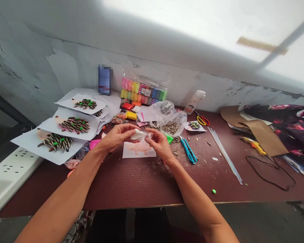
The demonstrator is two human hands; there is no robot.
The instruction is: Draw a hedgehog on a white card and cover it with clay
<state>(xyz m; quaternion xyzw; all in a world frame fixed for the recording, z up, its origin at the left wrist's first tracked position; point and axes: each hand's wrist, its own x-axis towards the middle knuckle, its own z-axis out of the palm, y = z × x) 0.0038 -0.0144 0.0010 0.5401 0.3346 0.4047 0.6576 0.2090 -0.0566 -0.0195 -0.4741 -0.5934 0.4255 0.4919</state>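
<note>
Between both hands I hold a lump of white modelling clay [137,135], with clear plastic wrap [147,135] around its right part. My left hand [119,135] pinches the clay's left end between thumb and fingers. Closed on the plastic wrap at the other side is my right hand [159,141]. Under the hands lies a white paper with an orange hedgehog drawing [139,152], its top partly covered. A teal utility knife [188,151] rests right of my right hand. Striped sunflower seeds [170,127] spill from a clear plastic bag [164,109] behind it.
Hedgehog pictures made with seeds [73,125] are stacked at left, beside a white power strip [12,172]. A pack of coloured clay [144,91], a white bottle [195,101] and scissors [202,120] stand or lie behind. Glue sticks [225,155] and a glue gun [254,145] lie right.
</note>
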